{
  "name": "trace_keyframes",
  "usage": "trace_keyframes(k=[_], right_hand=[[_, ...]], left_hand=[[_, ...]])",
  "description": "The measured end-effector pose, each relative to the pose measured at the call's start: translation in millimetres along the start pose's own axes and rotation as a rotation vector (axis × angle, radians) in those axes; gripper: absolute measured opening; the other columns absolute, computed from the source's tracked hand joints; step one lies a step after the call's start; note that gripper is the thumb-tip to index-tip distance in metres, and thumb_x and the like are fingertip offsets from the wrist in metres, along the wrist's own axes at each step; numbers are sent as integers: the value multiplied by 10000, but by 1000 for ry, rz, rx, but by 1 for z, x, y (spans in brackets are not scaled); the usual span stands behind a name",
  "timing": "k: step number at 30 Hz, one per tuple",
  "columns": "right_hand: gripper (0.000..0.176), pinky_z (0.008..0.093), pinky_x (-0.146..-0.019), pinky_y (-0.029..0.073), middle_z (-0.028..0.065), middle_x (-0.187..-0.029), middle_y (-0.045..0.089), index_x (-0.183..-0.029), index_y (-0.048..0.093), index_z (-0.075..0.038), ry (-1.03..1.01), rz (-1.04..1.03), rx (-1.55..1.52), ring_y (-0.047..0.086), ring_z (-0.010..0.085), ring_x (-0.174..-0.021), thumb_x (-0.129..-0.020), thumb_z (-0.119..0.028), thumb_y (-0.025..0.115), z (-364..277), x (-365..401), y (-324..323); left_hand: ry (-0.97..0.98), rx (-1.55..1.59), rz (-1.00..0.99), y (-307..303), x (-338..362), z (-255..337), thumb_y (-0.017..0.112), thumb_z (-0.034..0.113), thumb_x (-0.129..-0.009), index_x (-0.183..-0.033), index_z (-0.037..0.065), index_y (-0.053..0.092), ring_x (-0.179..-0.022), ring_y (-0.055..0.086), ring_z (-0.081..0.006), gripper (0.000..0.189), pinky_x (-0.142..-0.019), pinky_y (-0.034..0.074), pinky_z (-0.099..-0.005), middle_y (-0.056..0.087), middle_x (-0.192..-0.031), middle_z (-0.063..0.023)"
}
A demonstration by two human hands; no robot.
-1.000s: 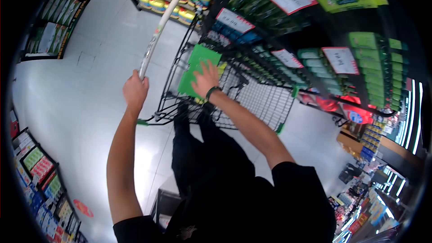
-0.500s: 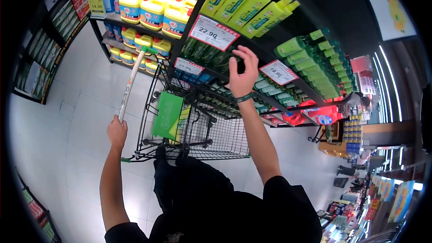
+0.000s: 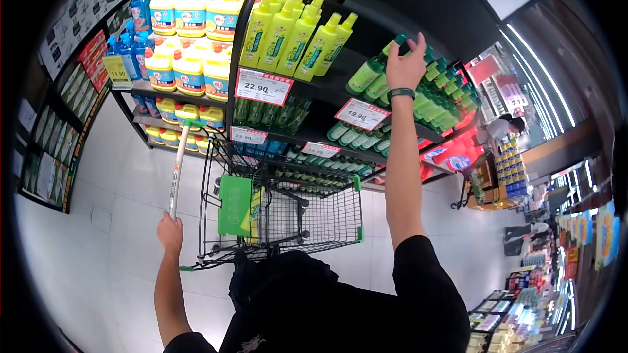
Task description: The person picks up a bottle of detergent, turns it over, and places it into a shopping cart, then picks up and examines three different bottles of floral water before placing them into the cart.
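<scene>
My left hand [image 3: 170, 233] is wrapped round the near end of the pale push handle [image 3: 176, 176] of a black wire shopping cart [image 3: 314, 212]. A green child-seat flap [image 3: 235, 204] stands inside the cart behind that handle. My right hand [image 3: 406, 67], with a dark band at the wrist, is raised to the shelf. Its fingers are apart at the tops of green bottles [image 3: 367, 75] with dark green caps, partly covering some of them. A price tag [image 3: 362, 114] reading 19.90 hangs below these bottles.
Tall yellow-green bottles [image 3: 297, 42] stand left on the same shelf, above a 22.90 tag [image 3: 263, 86]. Yellow jugs [image 3: 191, 13] fill the shelves further left. Another person [image 3: 500, 129] is beyond the shelf end at right. Pale floor tiles [image 3: 124, 183] lie left of the cart.
My right hand has moved right and up from near the 22.90 tag to the green bottles. My left hand stays on the cart handle. The view has turned.
</scene>
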State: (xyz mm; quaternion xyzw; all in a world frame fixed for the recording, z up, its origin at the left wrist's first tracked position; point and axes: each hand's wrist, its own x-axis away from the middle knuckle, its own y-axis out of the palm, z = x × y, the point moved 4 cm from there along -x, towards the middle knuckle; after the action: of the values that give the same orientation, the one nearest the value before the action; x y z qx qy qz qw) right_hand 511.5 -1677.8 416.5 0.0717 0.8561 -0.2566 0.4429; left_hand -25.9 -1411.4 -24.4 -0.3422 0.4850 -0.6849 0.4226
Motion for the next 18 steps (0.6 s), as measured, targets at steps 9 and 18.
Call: trace_keyframes(k=[9,18], right_hand=[[450,489,-905,535,244,-1034,715,-1155,612,6,130,-238,168,674,435,-1011,-841,-286,747,31,-3,31],[404,409,-755,494,152,-889,619,-1135,638,-8,-118,-59,20,593,317,-846,-860,-275,769,-9,42,3]], left_hand=[[-8,-21,0,-4,-3,1,673,242,-886,-963,16,592,-799,700,-418,252,-731,564,-507,705,-815,-224],[22,-31,14,3,-8,-6,668,255,-889,-969,18,595,-802,697,-428,261,-735,563,-516,699,-820,-236]])
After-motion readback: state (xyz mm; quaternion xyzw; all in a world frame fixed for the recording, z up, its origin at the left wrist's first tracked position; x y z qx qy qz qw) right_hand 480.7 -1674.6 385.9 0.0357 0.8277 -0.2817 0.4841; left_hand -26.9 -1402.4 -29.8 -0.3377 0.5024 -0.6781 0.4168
